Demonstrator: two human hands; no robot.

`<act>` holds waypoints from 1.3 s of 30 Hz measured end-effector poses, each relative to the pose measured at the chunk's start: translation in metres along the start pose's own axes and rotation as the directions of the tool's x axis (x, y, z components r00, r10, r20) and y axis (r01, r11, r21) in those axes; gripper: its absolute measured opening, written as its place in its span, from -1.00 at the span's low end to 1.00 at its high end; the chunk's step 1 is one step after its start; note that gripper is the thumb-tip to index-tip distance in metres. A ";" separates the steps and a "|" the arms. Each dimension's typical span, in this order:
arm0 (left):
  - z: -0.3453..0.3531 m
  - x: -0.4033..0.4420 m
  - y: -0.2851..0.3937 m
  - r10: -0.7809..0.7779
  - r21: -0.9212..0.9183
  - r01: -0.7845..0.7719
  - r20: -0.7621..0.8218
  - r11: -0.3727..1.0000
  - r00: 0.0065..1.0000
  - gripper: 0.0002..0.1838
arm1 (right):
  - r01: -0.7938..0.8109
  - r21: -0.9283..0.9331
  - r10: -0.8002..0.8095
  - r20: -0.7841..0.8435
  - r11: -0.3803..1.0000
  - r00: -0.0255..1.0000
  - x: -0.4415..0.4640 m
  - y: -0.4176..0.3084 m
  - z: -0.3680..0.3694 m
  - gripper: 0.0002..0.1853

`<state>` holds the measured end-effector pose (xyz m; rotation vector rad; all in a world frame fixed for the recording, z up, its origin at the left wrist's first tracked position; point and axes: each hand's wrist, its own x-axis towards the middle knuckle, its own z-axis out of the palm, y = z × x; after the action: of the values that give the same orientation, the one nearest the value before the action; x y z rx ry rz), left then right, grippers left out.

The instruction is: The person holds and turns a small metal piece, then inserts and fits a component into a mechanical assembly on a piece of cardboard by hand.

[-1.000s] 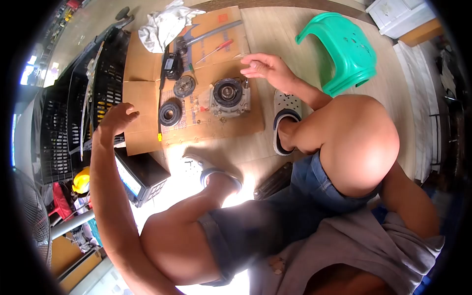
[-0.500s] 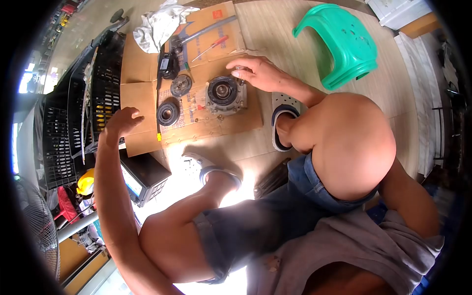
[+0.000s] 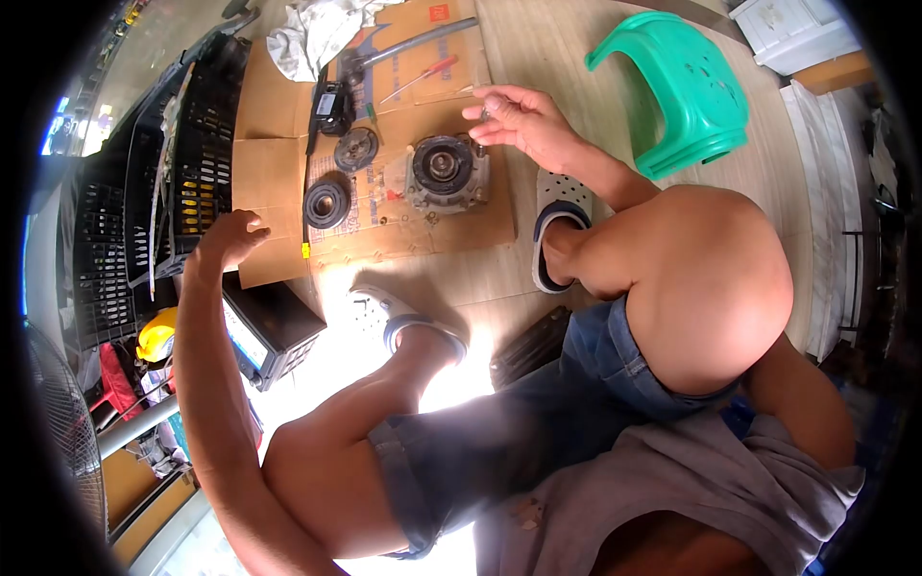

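Note:
My right hand (image 3: 526, 125) is held at the upper right of the metal housing (image 3: 448, 173), thumb and fingers pinched on something small I cannot make out. The housing, with a dark ring on it, lies on the flattened cardboard (image 3: 403, 235). My left hand (image 3: 233, 238) hovers by the cardboard's left edge, fingers loosely curled and apart, holding nothing. Between the hands lie a black pulley (image 3: 327, 204) and a round metal plate (image 3: 356, 150). A black power tool (image 3: 333, 110), a red-handled screwdriver (image 3: 420, 79) and a long bar (image 3: 418, 42) lie farther back.
A green plastic stool (image 3: 696, 96) stands at the right. Black crates (image 3: 202, 163) stand along the left, with a black battery-like box (image 3: 274, 331) below them. A white cloth (image 3: 317, 38) lies at the back. A fan (image 3: 60, 432) is at the lower left.
The view has shifted slightly. My right hand moved left over the housing's corner, then back right, its fingers turning more toward a pinch. The parts on the cardboard keep their places.

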<state>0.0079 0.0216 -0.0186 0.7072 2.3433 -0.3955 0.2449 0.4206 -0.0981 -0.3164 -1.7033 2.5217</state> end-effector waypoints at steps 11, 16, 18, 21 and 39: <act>0.000 -0.004 0.003 0.031 0.019 -0.031 -0.047 0.999 0.998 -0.43 | 0.086 -0.766 -0.058 0.064 0.637 0.996 -0.009 -0.021 0.021 -0.62; -0.002 -0.001 0.004 0.064 0.058 -0.060 -0.074 0.996 0.995 -0.42 | 0.178 -0.717 -0.151 0.103 0.674 0.983 -0.003 -0.005 0.007 -0.60; -0.001 0.000 0.005 0.061 0.055 -0.057 -0.076 0.997 0.995 -0.42 | 0.174 -0.340 -0.171 0.040 0.924 0.985 -0.003 0.002 0.008 -0.59; -0.004 -0.001 0.004 0.058 0.040 -0.055 -0.075 0.998 0.995 -0.42 | -0.049 -0.064 0.046 -0.052 0.997 0.998 -0.007 -0.003 0.008 -0.58; -0.011 0.006 0.005 0.124 0.065 -0.119 -0.080 0.991 0.989 -0.44 | 0.114 -0.237 -0.126 -0.037 0.965 0.991 0.000 0.005 0.004 -0.54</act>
<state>0.0017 0.0331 -0.0148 0.9066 2.3602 -0.3904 0.2445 0.4155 -0.1010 -0.2815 -1.9397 2.2126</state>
